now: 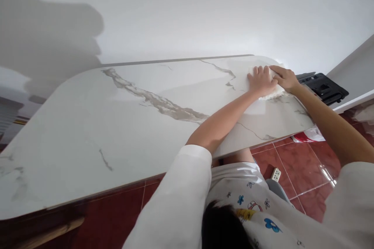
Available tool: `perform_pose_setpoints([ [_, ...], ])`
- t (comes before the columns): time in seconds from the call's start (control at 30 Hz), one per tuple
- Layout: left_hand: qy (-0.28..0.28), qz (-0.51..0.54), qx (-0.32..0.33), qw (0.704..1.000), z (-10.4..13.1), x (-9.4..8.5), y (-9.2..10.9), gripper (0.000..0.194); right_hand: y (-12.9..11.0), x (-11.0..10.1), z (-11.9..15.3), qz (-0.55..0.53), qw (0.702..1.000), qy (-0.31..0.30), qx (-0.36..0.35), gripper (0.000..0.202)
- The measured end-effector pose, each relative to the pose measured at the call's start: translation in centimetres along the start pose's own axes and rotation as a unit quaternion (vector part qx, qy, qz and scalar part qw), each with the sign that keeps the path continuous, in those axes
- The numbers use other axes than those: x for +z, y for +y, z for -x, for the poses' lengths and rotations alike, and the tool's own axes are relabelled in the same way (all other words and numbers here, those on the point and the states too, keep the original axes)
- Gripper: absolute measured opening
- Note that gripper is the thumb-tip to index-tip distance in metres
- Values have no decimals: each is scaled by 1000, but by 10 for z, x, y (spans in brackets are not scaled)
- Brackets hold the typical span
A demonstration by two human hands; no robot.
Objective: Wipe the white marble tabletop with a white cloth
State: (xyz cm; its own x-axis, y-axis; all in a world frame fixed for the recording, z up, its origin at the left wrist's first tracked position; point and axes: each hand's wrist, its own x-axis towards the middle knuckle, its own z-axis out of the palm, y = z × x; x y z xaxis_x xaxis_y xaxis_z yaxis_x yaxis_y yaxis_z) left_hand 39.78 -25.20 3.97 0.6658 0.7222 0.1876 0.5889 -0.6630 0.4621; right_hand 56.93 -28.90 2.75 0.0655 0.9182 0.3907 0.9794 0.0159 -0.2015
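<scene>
Black short hair (pixel 223 225) at 6 o'clock, nearest the lens. White crumpled cloth or paper (pixel 272 94) is at 2 o'clock, on the white, grey-veined, marble-look tabletop (pixel 117 132). Left hand (pixel 260 81) presses it, fingers spread, unclenched; right hand (pixel 288 80) at its 2 o'clock edge, pinching or not, can't tell. Best: flat palms, even pressure, no bunching.
</scene>
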Motion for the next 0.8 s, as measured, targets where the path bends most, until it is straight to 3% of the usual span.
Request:
perform_pose_setpoints([
  [0.27, 9, -3, -26, 1000, -57, -8, -46, 54, 10, 36, -74, -17, 1000, -3, -19, 51],
  [0.47, 21, -18, -42, 999, -85, -15, -72, 57, 19, 57, -115, -34, 999, -5, -38, 53],
  [0.63, 25, -19, -40, 999, -101, -19, -84, 53, 24, 68, -139, -49, 998, 3, -30, 53],
  [0.8, 28, -18, -42, 999, -107, -18, -86, 53, 21, 66, -143, -32, 999, -27, -13, 51],
])
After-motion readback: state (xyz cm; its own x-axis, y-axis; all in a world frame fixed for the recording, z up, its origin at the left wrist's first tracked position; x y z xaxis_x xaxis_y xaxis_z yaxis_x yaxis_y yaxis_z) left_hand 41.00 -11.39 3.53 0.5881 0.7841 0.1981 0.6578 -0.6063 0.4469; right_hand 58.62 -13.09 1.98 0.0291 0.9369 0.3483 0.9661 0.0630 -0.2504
